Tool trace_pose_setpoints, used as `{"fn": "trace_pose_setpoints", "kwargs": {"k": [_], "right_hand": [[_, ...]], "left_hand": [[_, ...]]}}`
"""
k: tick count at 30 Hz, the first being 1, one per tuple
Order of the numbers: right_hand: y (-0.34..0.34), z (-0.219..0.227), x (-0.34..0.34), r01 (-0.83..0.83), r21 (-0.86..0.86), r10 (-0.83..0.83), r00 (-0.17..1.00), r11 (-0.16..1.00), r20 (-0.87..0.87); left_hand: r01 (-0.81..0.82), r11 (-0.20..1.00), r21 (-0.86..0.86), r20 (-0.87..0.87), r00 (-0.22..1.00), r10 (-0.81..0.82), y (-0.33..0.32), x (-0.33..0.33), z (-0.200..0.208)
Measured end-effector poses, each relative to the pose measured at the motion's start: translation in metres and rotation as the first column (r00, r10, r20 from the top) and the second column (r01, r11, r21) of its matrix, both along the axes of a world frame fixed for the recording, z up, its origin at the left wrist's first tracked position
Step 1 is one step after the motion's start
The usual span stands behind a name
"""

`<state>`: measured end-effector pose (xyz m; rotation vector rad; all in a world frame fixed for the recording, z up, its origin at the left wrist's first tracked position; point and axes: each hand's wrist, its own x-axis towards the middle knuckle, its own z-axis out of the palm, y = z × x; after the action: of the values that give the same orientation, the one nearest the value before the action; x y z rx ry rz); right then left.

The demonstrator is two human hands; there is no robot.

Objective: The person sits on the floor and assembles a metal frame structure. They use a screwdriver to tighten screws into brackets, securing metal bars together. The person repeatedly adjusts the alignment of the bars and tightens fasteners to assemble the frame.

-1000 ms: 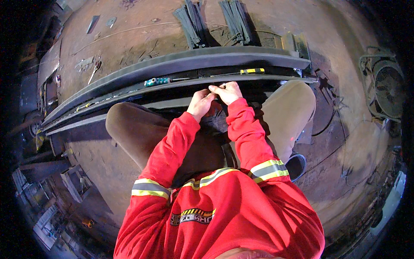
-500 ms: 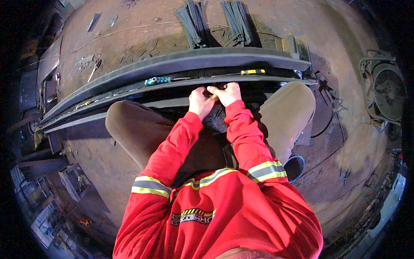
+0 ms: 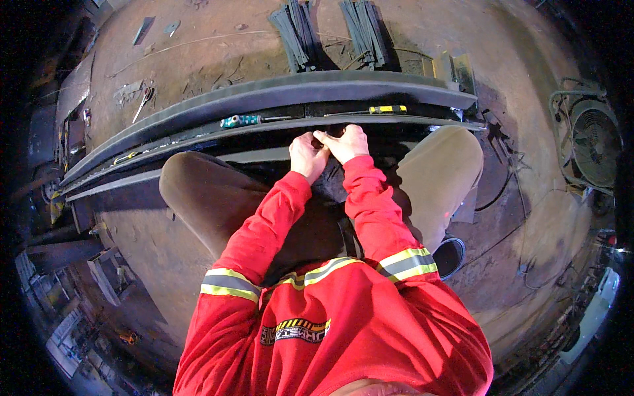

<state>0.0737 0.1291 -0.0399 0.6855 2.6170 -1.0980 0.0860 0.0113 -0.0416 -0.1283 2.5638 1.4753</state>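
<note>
Between my knees, my left hand (image 3: 308, 157) and my right hand (image 3: 345, 143) meet at the near side of a long dark metal beam (image 3: 264, 130). Both hands are closed, with fingers bent and thumbs nearly touching. Whatever they pinch is too small or too hidden to make out. Just beyond them, a screwdriver with a teal handle (image 3: 240, 121) lies along the beam, its shaft pointing right. A yellow and black handled tool (image 3: 387, 109) rests further right on the same beam.
Two bundles of dark metal strips (image 3: 295, 36) lie on the floor beyond the beam. A round caged fan (image 3: 594, 142) stands at the right, with cables on the floor near it. Scissors (image 3: 143, 104) lie far left. By my right thigh is a dark round container (image 3: 451, 257).
My hands stay together at the same place on the beam, with only a slight shift of the fingers. The view has moved a little.
</note>
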Motion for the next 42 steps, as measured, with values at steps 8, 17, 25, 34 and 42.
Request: {"fn": "trace_pose_setpoints", "kwargs": {"k": [8,17,25,34,42], "right_hand": [[0.007,-0.039,-0.001,0.017,-0.619,-0.161,0.971,0.785,-0.178],[0.016,-0.013,-0.006,-0.103,-0.383,0.106,0.994,0.918,-0.012],[0.006,-0.020,-0.001,0.039,-0.273,-0.069,0.993,0.961,-0.099],[0.017,-0.028,-0.004,-0.018,-0.562,-0.047,0.994,0.827,-0.101],[0.001,0.004,0.000,0.042,-0.028,-0.042,0.999,0.999,-0.002]], "left_hand": [[0.040,0.962,0.270,0.276,0.954,-0.117,-0.011,-0.003,-0.014],[0.063,0.980,0.187,0.157,0.983,-0.093,-0.008,-0.001,0.002],[-0.099,0.995,-0.028,0.025,0.995,0.100,0.007,0.002,0.005],[-0.044,0.907,0.420,0.527,0.825,-0.204,-0.005,-0.009,0.029],[-0.009,0.999,-0.039,0.016,1.000,0.010,0.002,0.002,0.010]]}}
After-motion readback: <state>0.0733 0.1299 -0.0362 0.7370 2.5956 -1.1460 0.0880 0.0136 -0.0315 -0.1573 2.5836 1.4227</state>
